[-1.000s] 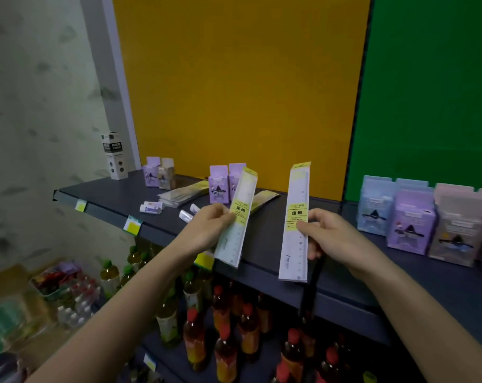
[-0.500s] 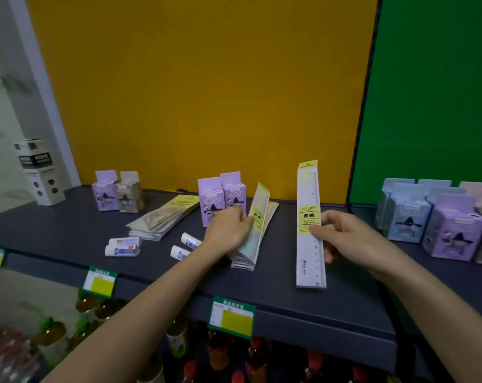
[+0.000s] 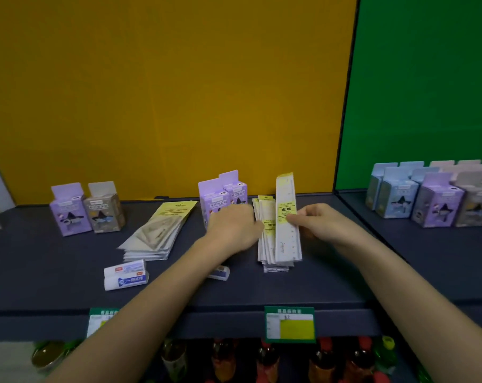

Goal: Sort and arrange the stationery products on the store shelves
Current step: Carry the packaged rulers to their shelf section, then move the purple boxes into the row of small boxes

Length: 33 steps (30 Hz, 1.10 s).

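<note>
A white packaged ruler (image 3: 287, 217) with a yellow label stands upright on the dark shelf (image 3: 68, 272), pinched by my right hand (image 3: 317, 223). Just left of it lies a stack of the same rulers (image 3: 267, 244), and my left hand (image 3: 234, 230) rests against the stack's left side, fingers curled on it. A fanned pile of flat set-square packs (image 3: 159, 233) lies further left. Two white glue sticks (image 3: 125, 275) lie near the shelf front, and a third (image 3: 220, 272) shows under my left forearm.
Purple boxes (image 3: 223, 200) stand behind my left hand; a purple and a beige box (image 3: 87, 208) stand at the back left. Several pastel boxes (image 3: 433, 197) fill the right shelf before the green panel. Price tags (image 3: 289, 324) hang on the shelf edge, with bottles (image 3: 267, 360) below.
My left hand has laid its ruler onto the stack and now presses the stack's side. My right hand has brought its upright ruler leftward against the stack. The view shifted right and closer.
</note>
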### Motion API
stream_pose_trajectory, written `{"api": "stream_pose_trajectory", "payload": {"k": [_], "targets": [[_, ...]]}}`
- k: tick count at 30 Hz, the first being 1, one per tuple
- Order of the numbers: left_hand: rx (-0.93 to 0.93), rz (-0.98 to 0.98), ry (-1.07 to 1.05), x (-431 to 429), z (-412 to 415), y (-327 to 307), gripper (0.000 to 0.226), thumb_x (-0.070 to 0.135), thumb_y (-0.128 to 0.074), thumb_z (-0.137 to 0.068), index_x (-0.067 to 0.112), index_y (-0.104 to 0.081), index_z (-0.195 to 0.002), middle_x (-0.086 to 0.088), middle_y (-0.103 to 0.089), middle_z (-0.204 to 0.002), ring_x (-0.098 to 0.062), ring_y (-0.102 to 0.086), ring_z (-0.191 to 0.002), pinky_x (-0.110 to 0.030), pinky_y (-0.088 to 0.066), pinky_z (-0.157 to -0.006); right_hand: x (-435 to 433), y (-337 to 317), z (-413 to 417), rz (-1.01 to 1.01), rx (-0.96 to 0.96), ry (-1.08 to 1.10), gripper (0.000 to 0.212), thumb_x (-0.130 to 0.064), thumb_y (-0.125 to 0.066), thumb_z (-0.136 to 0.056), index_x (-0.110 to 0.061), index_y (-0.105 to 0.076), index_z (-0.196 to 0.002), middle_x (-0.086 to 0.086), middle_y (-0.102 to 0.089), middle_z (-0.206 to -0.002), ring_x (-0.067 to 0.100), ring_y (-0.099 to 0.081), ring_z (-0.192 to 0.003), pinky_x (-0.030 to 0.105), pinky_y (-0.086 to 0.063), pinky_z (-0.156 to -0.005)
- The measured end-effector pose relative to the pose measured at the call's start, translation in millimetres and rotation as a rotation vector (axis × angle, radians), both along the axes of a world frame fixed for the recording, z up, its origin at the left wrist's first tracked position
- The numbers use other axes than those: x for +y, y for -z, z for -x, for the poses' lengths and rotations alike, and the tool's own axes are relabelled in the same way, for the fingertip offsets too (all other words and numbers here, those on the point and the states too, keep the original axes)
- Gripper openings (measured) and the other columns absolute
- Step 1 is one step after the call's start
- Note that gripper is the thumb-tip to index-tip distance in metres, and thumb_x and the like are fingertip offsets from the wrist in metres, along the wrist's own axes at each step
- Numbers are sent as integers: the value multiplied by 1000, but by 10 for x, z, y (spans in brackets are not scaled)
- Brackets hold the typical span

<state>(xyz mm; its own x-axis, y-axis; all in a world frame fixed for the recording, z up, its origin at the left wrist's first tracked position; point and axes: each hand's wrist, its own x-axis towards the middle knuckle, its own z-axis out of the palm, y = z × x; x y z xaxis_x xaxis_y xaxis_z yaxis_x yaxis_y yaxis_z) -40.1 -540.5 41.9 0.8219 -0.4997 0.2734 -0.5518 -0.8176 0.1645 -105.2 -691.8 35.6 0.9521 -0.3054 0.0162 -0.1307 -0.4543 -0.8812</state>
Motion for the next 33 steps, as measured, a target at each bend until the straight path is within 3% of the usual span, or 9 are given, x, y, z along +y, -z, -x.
{"api": "stream_pose_trajectory", "payload": {"k": [6, 11, 14, 16, 18, 23, 27, 30, 33], "targets": [[-243, 284, 108, 477, -143, -310, 19, 26, -47, -89, 12, -50, -102, -11, -65, -96, -33, -56, -93, -37, -38, -70, 138, -2, -249, 108, 165, 39, 36, -33, -57, -88, -15, -56, -57, 1, -60, -66, 12, -48, -60, 27, -34, -59], [-310, 360, 81, 696, -476, -302, 41, 32, -56, -81, 5, -47, -111, -13, -55, -110, -31, -48, -104, -39, -36, -82, 56, -52, -349, 456, 360, 31, 40, -51, -56, -83, -13, -62, -93, 4, -60, -94, 20, -56, -89, 31, -43, -80], [-157, 350, 23, 705, -596, -249, 69, 41, -71, -72, 6, -39, -122, -11, -50, -123, -28, -47, -112, -39, -40, -86, 36, -188, -463, 647, 261, 91, 37, -57, -59, -78, -20, -56, -79, 1, -58, -88, 23, -56, -91, 34, -44, -74], [-9, 345, 19, 678, -667, -223, 91, 46, -79, -61, 8, -33, -129, -10, -48, -130, -27, -49, -115, -38, -44, -89, 71, -301, -588, 599, 97, 48, 34, -46, -65, -78, -18, -55, -95, 3, -58, -99, 20, -53, -91, 33, -41, -74], [141, 355, 15, 642, -737, -198, 100, 45, -84, -54, 9, -30, -130, -9, -50, -130, -27, -52, -115, -42, -46, -93, 132, -383, -786, 543, -35, -55, 55, -32, -70, -78, -14, -45, -124, 5, -52, -123, 19, -51, -104, 32, -42, -83], [326, 471, 29, 594, -833, -129, 71, 29, -89, -51, 9, -53, -109, -8, -65, -109, -28, -60, -100, -44, -48, -87, 258, -391, -1184, 300, -79, -323, 92, 4, -71, -72, -15, -18, -145, 4, -23, -154, 23, -30, -138, 34, -38, -103], [438, 540, 123, 618, -858, -104, 54, 18, -87, -52, 11, -64, -101, -10, -72, -102, -27, -66, -93, -41, -51, -87, 305, -293, -1324, 307, -48, -388, 92, 13, -73, -65, -14, -26, -140, 8, -42, -136, 24, -48, -119, 33, -43, -94], [407, 553, 146, 641, -854, -95, 49, 10, -85, -57, 9, -64, -102, -13, -72, -102, -20, -62, -84, -39, -52, -83, 309, -267, -1343, 358, -112, -315, 68, 5, -79, -62, -15, -43, -116, 4, -50, -110, 25, -54, -92, 37, -45, -76], [337, 609, 156, 696, -826, -177, 53, 8, -85, -56, 10, -62, -104, -11, -71, -98, -19, -65, -83, -40, -52, -80, 256, -350, -1272, 350, -193, -256, 49, -3, -81, -64, -16, -45, -95, 6, -57, -104, 31, -61, -89, 37, -46, -69]]}}
